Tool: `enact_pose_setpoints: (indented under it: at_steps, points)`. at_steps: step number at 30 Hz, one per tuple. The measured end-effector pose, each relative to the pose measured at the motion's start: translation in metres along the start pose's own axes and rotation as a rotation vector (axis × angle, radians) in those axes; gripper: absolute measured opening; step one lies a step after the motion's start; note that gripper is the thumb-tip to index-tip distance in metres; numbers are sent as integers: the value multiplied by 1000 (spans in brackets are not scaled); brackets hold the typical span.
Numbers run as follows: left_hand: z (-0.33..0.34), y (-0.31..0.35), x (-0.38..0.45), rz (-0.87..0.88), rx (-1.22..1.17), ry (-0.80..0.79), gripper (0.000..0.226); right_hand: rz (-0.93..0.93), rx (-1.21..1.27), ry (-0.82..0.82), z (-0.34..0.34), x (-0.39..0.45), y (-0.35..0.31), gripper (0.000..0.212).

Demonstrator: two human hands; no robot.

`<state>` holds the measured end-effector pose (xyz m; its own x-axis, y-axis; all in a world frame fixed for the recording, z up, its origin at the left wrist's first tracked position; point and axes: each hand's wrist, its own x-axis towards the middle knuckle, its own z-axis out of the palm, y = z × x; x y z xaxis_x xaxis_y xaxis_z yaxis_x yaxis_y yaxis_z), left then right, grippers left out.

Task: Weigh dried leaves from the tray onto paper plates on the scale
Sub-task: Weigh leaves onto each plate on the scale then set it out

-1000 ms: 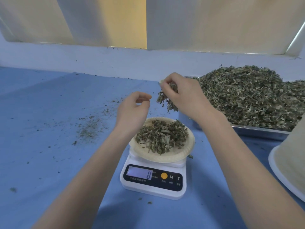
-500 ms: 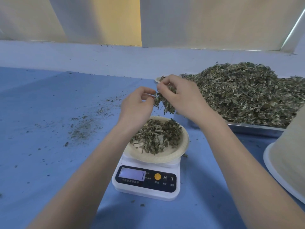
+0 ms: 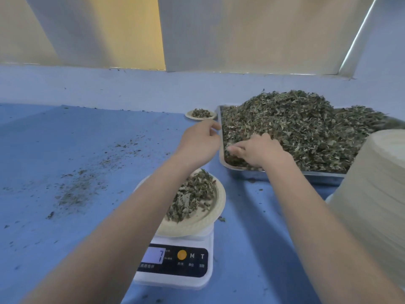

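Right hand (image 3: 258, 150) curled into tray leaves (image 3: 306, 132), left hand (image 3: 200, 141) loosely curled, empty (scale (image 3: 175, 260) shows 7); risks overshooting from too big pinch.

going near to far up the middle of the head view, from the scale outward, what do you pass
scale → paper plate on the scale with its leaves → left hand → small filled plate at the back

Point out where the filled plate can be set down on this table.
Bare blue table left of the scale, beyond the leaf crumbs. Crowded right: tray, plate stack, and a filled plate behind.
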<state>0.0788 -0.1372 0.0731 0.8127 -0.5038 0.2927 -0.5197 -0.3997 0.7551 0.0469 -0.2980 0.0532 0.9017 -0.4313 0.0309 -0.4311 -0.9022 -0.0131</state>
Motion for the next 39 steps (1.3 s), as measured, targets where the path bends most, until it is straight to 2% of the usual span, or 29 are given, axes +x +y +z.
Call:
enact_pose_setpoints:
  at_steps: [1, 2, 5, 6, 9, 11, 13, 17, 21, 24, 28, 32, 35, 37, 39]
  points:
    - [1, 0, 0, -4, 1, -5, 34, -23, 43, -41, 7, 1, 0, 51]
    - [0, -1, -1, -9, 5, -5, 33, -72, 91, -7, 14, 1, -1, 51]
    - [-9, -13, -10, -32, 12, 25, 33, -290, 292, 246, 28, -12, -16, 50]
    - [-14, -20, -15, -40, 10, 43, 32, -357, 403, 271, 30, -19, -23, 51]
    - [-35, -46, -39, -64, 49, 87, 33, -439, 604, 164, 31, -50, -38, 52]
    - [-50, -65, -58, -109, 164, 57, 37, -362, 561, 82, 35, -68, -41, 45]
    - [-62, -81, -77, -232, 194, -35, 44, -201, 447, 38, 38, -84, -42, 55]
    - [-71, -89, -102, -487, -44, -174, 59, -34, 359, 18, 39, -99, -53, 50]
    - [-71, -83, -103, -514, -367, -98, 59, 41, 485, 74, 26, -98, -68, 41]
    - [-80, -73, -84, -488, -549, 5, 52, 87, 711, 29, 1, -86, -75, 31]
    - [-99, -64, -47, -444, -715, 73, 37, 187, 1346, -111, -25, -64, -76, 14]
    - [-112, -64, -4, -471, -860, 77, 36, 240, 1577, -128, -26, -25, -77, 6]
    - [-114, -76, 28, -562, -885, 142, 49, 354, 1729, -106, -16, 14, -85, 2]
    - [-109, -91, 45, -632, -868, 172, 57, 472, 1812, -56, -5, 45, -93, 12]
    - [-100, -106, 58, -669, -876, 176, 54, 570, 1869, 6, 6, 75, -105, 17]
